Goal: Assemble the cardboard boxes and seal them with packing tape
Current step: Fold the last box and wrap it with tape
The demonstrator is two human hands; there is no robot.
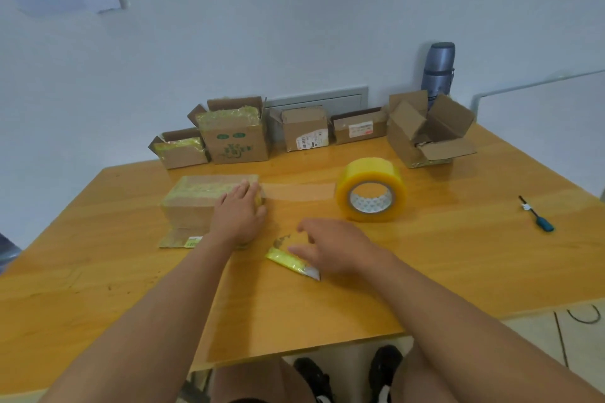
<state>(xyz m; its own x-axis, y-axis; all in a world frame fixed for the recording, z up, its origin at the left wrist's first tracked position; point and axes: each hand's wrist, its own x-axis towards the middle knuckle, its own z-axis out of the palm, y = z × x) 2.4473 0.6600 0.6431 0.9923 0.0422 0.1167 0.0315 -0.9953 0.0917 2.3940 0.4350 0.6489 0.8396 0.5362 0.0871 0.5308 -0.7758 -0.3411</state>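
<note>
A small closed cardboard box (193, 203) lies on the wooden table (458, 206), with yellowish tape across its top. My left hand (240, 216) presses flat on the box's right end, fingers straight. A clear strip of tape (298, 191) runs from the box to the big yellow tape roll (371, 188) standing on its edge to the right. My right hand (330, 247) hovers with spread, relaxed fingers over a yellow utility knife (288, 260) lying on the table; whether it touches the knife is unclear.
Along the wall stand several cardboard boxes: two taped ones (235, 134) at left, two labelled ones (306, 131) in the middle, an open one (429, 131) at right. A grey flask (438, 69) rises behind it. A blue-handled screwdriver (537, 214) lies far right.
</note>
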